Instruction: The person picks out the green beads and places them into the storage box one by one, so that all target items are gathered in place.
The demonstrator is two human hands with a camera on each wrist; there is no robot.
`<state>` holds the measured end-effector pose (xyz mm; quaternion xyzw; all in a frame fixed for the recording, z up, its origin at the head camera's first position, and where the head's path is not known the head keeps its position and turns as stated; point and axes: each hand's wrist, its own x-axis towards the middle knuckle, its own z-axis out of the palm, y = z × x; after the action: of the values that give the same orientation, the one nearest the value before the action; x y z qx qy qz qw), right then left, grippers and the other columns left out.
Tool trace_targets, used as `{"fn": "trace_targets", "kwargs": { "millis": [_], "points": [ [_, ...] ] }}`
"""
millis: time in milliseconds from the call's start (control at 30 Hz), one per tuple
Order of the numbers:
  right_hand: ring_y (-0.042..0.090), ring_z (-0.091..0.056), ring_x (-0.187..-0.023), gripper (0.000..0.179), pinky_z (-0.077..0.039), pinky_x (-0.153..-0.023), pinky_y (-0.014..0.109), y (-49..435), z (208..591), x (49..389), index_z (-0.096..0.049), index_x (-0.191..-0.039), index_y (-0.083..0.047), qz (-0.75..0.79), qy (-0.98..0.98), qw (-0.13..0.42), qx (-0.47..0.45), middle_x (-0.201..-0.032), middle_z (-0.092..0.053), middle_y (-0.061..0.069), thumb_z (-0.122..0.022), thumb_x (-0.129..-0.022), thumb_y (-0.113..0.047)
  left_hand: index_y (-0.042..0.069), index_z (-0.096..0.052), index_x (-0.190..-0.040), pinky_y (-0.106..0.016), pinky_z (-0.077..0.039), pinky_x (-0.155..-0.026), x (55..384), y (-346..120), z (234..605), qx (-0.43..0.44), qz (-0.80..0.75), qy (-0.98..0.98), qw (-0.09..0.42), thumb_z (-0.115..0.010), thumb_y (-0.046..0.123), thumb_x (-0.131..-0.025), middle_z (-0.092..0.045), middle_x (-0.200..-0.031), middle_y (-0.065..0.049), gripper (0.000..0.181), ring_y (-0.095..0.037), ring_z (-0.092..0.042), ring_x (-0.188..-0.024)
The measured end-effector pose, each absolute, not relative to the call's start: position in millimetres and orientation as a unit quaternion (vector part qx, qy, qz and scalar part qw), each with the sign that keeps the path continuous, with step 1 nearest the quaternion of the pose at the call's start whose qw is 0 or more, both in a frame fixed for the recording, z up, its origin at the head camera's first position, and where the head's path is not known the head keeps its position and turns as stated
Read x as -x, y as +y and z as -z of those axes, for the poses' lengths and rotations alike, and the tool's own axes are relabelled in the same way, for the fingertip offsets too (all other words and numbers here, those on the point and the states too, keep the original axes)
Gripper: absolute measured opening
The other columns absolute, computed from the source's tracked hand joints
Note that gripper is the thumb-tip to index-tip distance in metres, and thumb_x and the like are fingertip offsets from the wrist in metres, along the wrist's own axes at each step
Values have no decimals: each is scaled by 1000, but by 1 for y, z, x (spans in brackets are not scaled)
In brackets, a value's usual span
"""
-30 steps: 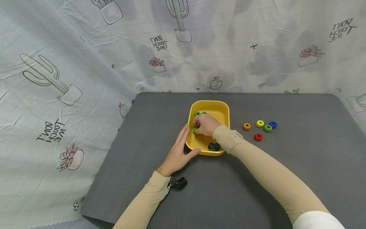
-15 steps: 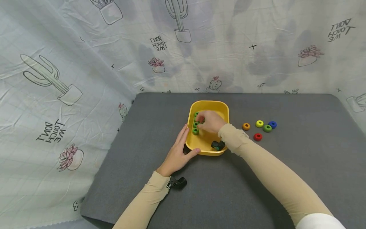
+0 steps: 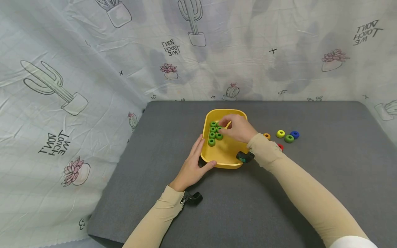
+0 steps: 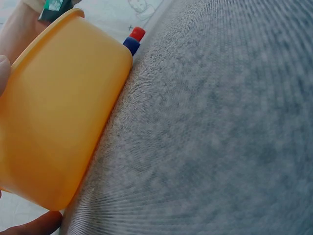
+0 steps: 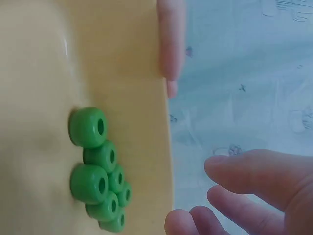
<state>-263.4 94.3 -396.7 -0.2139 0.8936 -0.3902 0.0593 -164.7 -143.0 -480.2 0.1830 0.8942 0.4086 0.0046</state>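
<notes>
In the head view a yellow tray (image 3: 227, 153) stands on the grey table. Several green beads (image 5: 89, 183), each with a hole, lie in two close rows along its left inner side. My right hand (image 3: 238, 128) is above the tray just right of these beads, fingers loosely bent; the right wrist view shows a gap between thumb and fingers with nothing in it. My left hand (image 3: 190, 170) rests against the tray's near left corner, its fingers straight along the outer wall and the thumb at the front rim. Its fingertips also show beside the tray wall (image 4: 63, 107) in the left wrist view.
Right of the tray lie loose beads: a yellow bead (image 3: 280, 133), a blue bead (image 3: 295, 134), a green bead (image 3: 289, 139), and an orange bead (image 3: 266, 136) and a red bead (image 3: 281, 146) partly hidden by the right sleeve. A cactus-print cloth (image 3: 257, 69) hangs behind the table.
My right hand has let go of a green bead at the left rows and drawn back to the right, uncovering the rows. My left hand has stayed at the tray.
</notes>
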Motion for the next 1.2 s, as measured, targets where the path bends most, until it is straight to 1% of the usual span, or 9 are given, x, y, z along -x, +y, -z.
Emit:
{"fn": "trace_targets", "kwargs": {
  "millis": [67,167,333,533,667,833,1033,1100,1200],
  "points": [
    [26,-64,-89,26,-55,-80,41,101,396,261,-74,-118,-4,394,894,50,207,-109,-70,12,-77,-95,-16,15,-16,-169,-58,-30,-124,165,-143,481,-184,-411,893,4,-68,56,-98,-4,-177,7,97,-17,-18,-161],
    [27,-64,-87,26,-54,-78,40,108,395,258,-74,-118,-6,395,895,40,203,-109,-70,12,-77,-96,-18,16,-16,-169,-57,-30,-124,165,-143,481,-183,-412,893,5,-68,57,-97,-4,-177,8,98,-17,-18,-161],
    [30,-64,-93,26,-55,-80,41,118,393,251,-73,-118,-7,401,895,36,190,-113,-71,13,-77,-96,-20,16,-16,-169,-56,-30,-124,164,-144,479,-179,-412,893,6,-69,57,-97,-3,-176,12,99,-15,-18,-161],
    [30,-66,-98,27,-58,-80,43,134,393,238,-72,-119,-7,405,897,25,177,-120,-71,14,-77,-96,-21,16,-15,-169,-55,-31,-124,163,-143,479,-179,-408,895,5,-69,54,-97,-4,-177,6,98,-14,-17,-160],
    [29,-66,-97,27,-56,-80,43,151,396,227,-72,-121,-7,406,898,11,171,-120,-70,14,-75,-98,-21,17,-15,-169,-55,-31,-124,163,-143,479,-181,-407,895,4,-70,54,-97,-4,-177,6,97,-14,-18,-160],
    [28,-66,-98,33,-54,-79,43,174,400,215,-70,-127,-8,405,902,3,149,-121,-68,15,-73,-100,-27,18,-15,-169,-55,-31,-124,164,-143,480,-184,-412,892,2,-71,54,-97,-4,-177,9,98,-15,-18,-161],
    [31,-67,-98,39,-54,-72,39,203,406,203,-68,-131,-11,398,908,-18,129,-125,-66,17,-71,-101,-35,19,-15,-169,-56,-31,-124,165,-142,480,-183,-414,892,3,-70,56,-96,-5,-177,6,98,-15,-18,-161],
    [32,-67,-100,41,-55,-72,41,212,409,201,-67,-133,-11,394,911,-25,120,-130,-64,16,-70,-101,-37,20,-15,-169,-56,-31,-124,165,-142,481,-182,-413,892,3,-70,56,-96,-5,-177,6,98,-15,-18,-161],
    [36,-67,-104,45,-57,-77,50,224,413,199,-64,-137,-10,382,917,-31,107,-135,-62,18,-71,-101,-36,20,-15,-169,-55,-31,-124,165,-142,481,-180,-411,894,4,-70,56,-97,-5,-177,5,98,-14,-17,-161]
  ]
}}
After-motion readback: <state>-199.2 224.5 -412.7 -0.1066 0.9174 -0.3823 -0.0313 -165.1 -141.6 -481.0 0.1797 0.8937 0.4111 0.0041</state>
